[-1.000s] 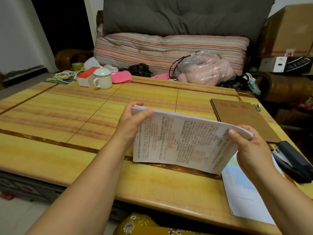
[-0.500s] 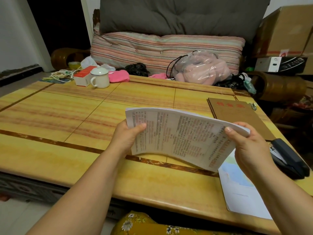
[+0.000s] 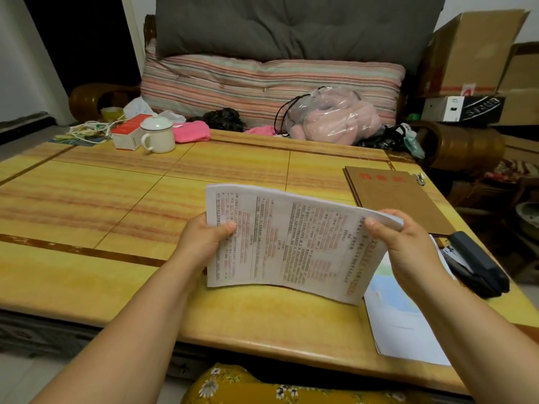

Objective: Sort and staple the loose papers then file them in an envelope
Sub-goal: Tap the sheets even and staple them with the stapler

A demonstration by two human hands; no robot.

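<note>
Papers: stack of printed sheets (image 3: 294, 243) held above the yellow bench (image 3: 87, 199), near its front edge, the stack bowed upward along its top.
Left hand: left hand (image 3: 204, 240) grasps the left edge of the stack — thumb lies on the printed face, the other fingers are behind the paper and hidden.
Right hand: right hand (image 3: 405, 246) grasps the upper right corner; thumb on the front, fingers (image 3: 392, 214) curled over the top edge.
Envelope: brown envelope (image 3: 393, 202) with red characters lies flat on the bench, behind the right hand, apart from the stack.
Stapler: dark stapler (image 3: 478, 263) rests at the right edge of the bench, just beside the right wrist.
Other sheet: white sheet with a blue patch (image 3: 399, 319) lies on the bench under the right forearm, its near corner over the front edge.
Far corner: white lidded mug (image 3: 159, 135) stands next to a red and white box (image 3: 129, 135) — well apart from the papers.
</note>
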